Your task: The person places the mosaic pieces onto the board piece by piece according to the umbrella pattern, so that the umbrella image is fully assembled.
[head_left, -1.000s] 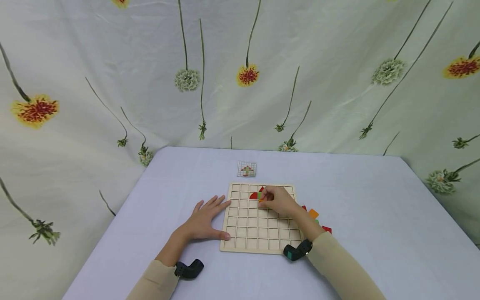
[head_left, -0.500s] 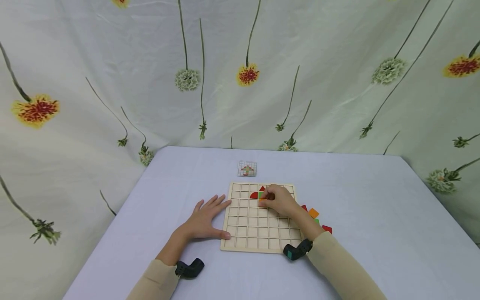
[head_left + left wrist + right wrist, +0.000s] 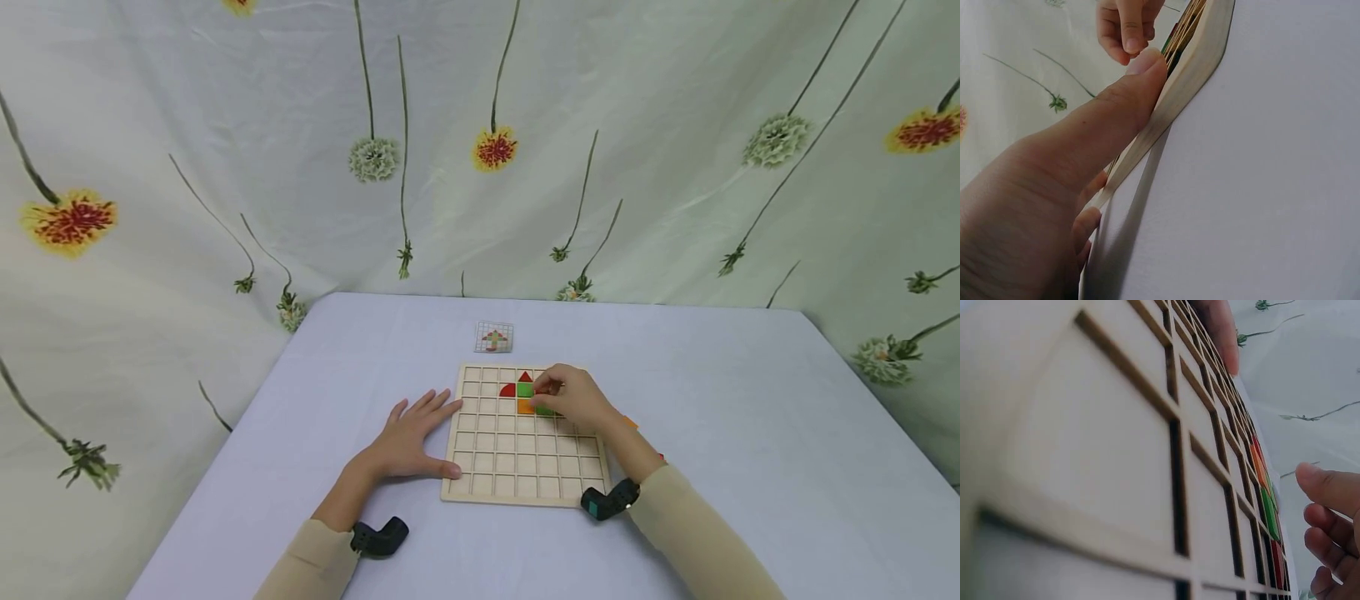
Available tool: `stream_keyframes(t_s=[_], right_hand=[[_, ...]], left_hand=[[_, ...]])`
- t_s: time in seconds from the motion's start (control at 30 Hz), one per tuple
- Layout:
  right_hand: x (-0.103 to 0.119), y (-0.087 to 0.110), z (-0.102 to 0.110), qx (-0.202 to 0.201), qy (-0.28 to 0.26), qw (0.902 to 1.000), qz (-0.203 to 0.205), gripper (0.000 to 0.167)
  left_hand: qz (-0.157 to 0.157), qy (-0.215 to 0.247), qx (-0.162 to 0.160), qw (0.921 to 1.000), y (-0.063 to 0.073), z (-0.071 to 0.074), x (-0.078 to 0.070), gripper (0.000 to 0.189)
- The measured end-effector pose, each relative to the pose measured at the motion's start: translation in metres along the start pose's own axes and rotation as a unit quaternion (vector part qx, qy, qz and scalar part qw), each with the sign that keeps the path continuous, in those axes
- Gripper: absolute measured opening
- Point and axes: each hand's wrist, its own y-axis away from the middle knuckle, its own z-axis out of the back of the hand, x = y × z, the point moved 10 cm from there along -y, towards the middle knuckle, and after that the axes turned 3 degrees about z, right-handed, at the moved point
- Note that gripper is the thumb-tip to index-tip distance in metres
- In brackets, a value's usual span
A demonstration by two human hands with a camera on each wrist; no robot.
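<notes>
A wooden grid board (image 3: 483, 465) lies on the table. My left hand (image 3: 411, 442) rests at its left side with fingers spread and thumb (image 3: 1110, 119) on the near left corner. My right hand (image 3: 576, 398) hovers over the upper right cells, fingers loosely curled; the right wrist view shows nothing between its thumb (image 3: 1329, 487) and fingers. In the board sit a red triangle (image 3: 525, 377), a red rounded piece (image 3: 508, 390), a green square (image 3: 525, 389), and an orange square (image 3: 526, 407). Green pieces (image 3: 1269, 512) next to the orange are partly hidden by my right hand.
A small picture card (image 3: 494, 337) with a coloured grid pattern lies beyond the board. Loose orange (image 3: 631, 422) and red (image 3: 662, 457) pieces show beside my right forearm, mostly hidden. A flowered cloth (image 3: 660, 167) hangs behind the table.
My right hand has let go of the orange square, which now lies in its cell, and has shifted right, uncovering the green square. The left hand has stayed put.
</notes>
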Motion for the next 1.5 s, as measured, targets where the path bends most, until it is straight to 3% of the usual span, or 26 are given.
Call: stream_keyframes(t_s=[0.37, 0.67, 0.93, 1.5], right_hand=[[-0.021, 0.017, 0.031, -0.030, -0.002, 0.9974, -0.065, 0.015], [-0.029, 0.033, 0.049, -0.037, 0.016, 0.9971, -0.065, 0.016], [-0.041, 0.046, 0.062, -0.055, 0.041, 0.9936, -0.090, 0.017], [-0.056, 0.083, 0.084, -0.066, 0.047, 0.9906, -0.110, 0.018]], left_hand=[[0.004, -0.002, 0.000, 1.0000, 0.000, -0.002, 0.003, 0.105], [0.005, -0.002, -0.002, 1.0000, -0.001, -0.002, 0.003, 0.105], [0.005, -0.004, -0.003, 1.0000, -0.001, -0.003, 0.003, 0.105], [0.002, -0.002, -0.002, 1.0000, -0.001, -0.002, 0.003, 0.105]])
